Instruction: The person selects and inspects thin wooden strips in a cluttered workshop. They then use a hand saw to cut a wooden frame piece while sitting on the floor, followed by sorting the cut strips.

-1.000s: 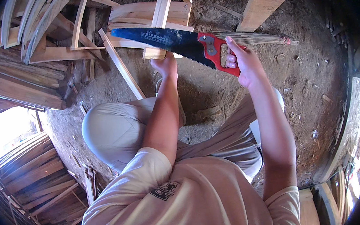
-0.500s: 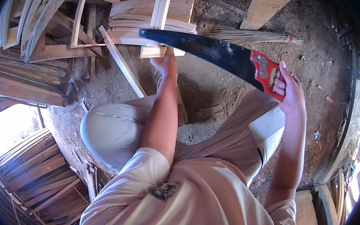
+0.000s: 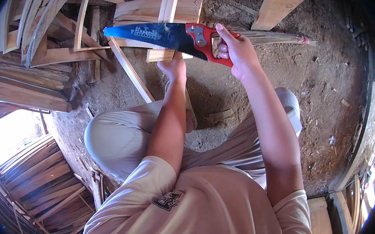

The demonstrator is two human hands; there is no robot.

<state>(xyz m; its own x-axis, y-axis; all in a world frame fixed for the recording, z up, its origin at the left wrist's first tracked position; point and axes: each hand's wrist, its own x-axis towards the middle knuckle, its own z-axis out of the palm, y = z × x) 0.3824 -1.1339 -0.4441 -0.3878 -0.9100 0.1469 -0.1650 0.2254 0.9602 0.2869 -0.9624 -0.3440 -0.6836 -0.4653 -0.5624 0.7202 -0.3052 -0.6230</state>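
Note:
My right hand (image 3: pixel 235 52) is wrapped round the red handle of a hand saw (image 3: pixel 170 37). The dark blade reaches left, toothed edge toward me, across an upright pale wooden strip (image 3: pixel 169 2) and the planks behind it. Just below the blade, my left hand (image 3: pixel 173 66) is closed on a short wooden piece (image 3: pixel 158 55) that lies crosswise at the near end of the strip. The blade hides part of this piece and some of my left fingers. Whether the teeth touch the wood I cannot tell.
Stacked planks (image 3: pixel 156 9) lie beyond the saw, and a bundle of thin sticks (image 3: pixel 274 38) is to their right. A loose slat (image 3: pixel 131 69) slants toward my left knee. Curved boards (image 3: pixel 58 12) stand at far left. A thick board (image 3: pixel 277 11) rises at far right.
My right hand has swung the saw left and forward, bringing the handle close to my left hand and the blade over the wood. My left hand has stayed nearly in place.

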